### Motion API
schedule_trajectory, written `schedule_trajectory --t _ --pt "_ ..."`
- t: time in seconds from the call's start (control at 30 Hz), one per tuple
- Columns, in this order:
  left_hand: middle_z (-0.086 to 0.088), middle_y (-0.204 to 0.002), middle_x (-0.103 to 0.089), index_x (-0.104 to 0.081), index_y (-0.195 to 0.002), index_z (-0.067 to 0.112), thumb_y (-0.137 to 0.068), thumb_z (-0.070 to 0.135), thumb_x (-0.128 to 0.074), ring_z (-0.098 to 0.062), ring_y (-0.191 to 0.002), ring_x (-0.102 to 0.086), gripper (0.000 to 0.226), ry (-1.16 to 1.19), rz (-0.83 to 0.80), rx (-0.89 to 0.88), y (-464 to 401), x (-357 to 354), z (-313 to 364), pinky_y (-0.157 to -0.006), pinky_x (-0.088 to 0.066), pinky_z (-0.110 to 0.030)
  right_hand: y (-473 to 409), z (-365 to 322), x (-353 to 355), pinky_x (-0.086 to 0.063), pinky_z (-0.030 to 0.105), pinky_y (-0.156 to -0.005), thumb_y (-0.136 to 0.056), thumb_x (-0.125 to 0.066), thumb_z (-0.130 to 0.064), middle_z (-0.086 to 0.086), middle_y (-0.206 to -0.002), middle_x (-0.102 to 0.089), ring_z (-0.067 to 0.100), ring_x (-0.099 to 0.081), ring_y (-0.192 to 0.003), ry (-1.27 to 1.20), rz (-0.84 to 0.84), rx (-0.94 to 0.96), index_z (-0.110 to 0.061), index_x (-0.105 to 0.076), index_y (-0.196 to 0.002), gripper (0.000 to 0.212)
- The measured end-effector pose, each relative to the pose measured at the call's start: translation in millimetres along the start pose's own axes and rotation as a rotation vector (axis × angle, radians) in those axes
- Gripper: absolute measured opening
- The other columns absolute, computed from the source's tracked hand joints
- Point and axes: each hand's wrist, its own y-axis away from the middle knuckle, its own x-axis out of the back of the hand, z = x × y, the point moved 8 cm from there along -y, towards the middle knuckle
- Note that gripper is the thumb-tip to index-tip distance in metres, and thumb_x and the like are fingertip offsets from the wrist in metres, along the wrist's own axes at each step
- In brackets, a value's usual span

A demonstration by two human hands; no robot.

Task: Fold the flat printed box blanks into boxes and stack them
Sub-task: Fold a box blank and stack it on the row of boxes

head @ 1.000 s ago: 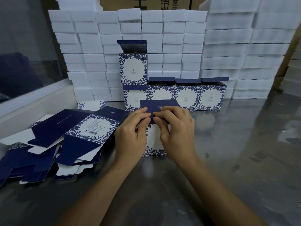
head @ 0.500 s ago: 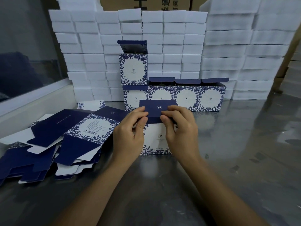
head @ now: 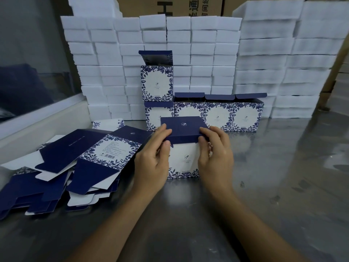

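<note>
Fingers (head: 167, 132) of the left hand (head: 153, 159) curl round the left edge of the box (head: 184, 157) at frame centre, thumb on the front, fingertips on the navy lid (head: 182, 127). Fingers (head: 204, 132) of the right hand (head: 217, 154) pinch the lid's right corner the same way, thumb down the box's white front. Both hands hold the box, which stands upright on the bench (head: 273, 186), lid lying nearly flat on top.

Across the whole upper frame, white foam blocks (head: 207, 50) stand in tall stacks, with brown cartons (head: 188, 6) behind them at the top edge. The grey, shiny bench fills the lower frame. At the left edge runs a glass pane (head: 28, 53) above a white ledge (head: 43, 120).

In the lower left, a loose heap of flat blanks (head: 75, 163) lies on the bench, navy and floral faces mixed, just beside the left hand.

Behind the held box, against the foam, a row of folded boxes (head: 226, 116) stands side by side with lids raised. One more box (head: 156, 84) sits on top of the row's left end, its lid also up.
</note>
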Motion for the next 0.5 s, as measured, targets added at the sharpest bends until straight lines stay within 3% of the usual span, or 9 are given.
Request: schedule_trajectory --t 0.07,0.13,0.2,0.3,0.4,0.5 --pt "0.012 -0.146 -0.046 -0.056 -0.136 0.022 -0.097 0.022 -0.048 0.001 -0.136 -0.042 0.039 0.019 -0.035 0.033 3 -5 0 -0.108 -0.041 -0.024 9 5 -18 -0.048 0.031 -0.094 -0.09 -0.07 -0.042 0.007 -0.144 -0.044 0.012 -0.048 -0.122 0.033 -0.159 -0.092 -0.022 -0.042 -0.149 0.068" --pt "0.017 -0.148 -0.041 -0.051 -0.139 0.028 -0.097 0.024 -0.047 0.001 -0.138 -0.039 0.042 0.022 -0.064 0.032 6 -9 2 -0.11 -0.04 -0.031 18 6 -32 -0.05 0.04 -0.096 -0.076 -0.069 -0.067 0.005 -0.148 -0.034 0.018 -0.047 -0.127 0.082 -0.28 -0.157 -0.037 -0.012 -0.156 0.104" --pt "0.025 -0.146 -0.038 -0.049 -0.135 0.037 -0.096 0.025 -0.048 -0.008 -0.135 -0.045 0.041 0.053 -0.081 0.038 6 -11 4 -0.106 -0.045 -0.036 22 6 -36 -0.05 0.05 -0.097 -0.067 -0.067 -0.074 0.008 -0.153 -0.024 0.026 -0.043 -0.133 0.124 -0.302 -0.179 -0.046 0.007 -0.153 0.117" --pt "0.031 -0.142 -0.041 -0.052 -0.129 0.042 -0.094 0.022 -0.05 -0.011 -0.13 -0.052 0.04 0.095 -0.085 0.042 5 -11 3 -0.1 -0.048 -0.03 25 6 -42 -0.048 0.054 -0.097 -0.061 -0.061 -0.079 0.009 -0.157 -0.007 0.035 -0.037 -0.135 0.21 -0.326 -0.173 -0.059 0.027 -0.143 0.122" --pt "0.022 -0.144 -0.045 -0.052 -0.13 0.039 -0.094 0.027 -0.052 -0.002 -0.134 -0.045 0.038 0.118 -0.102 0.039 3 -13 1 -0.104 -0.044 -0.028 27 9 -44 -0.049 0.056 -0.095 -0.059 -0.051 -0.083 0.011 -0.154 -0.012 0.039 -0.04 -0.13 0.244 -0.312 -0.199 -0.06 0.023 -0.144 0.116" --pt "0.011 -0.138 -0.055 -0.048 -0.136 0.041 -0.094 0.042 -0.048 -0.003 -0.122 -0.056 0.042 0.105 -0.168 0.023 5 -11 -3 -0.093 -0.046 -0.015 21 13 -39 -0.047 0.049 -0.095 -0.059 -0.072 -0.073 0.009 -0.144 -0.024 0.034 -0.043 -0.125 0.194 -0.287 -0.191 -0.057 0.009 -0.149 0.121"
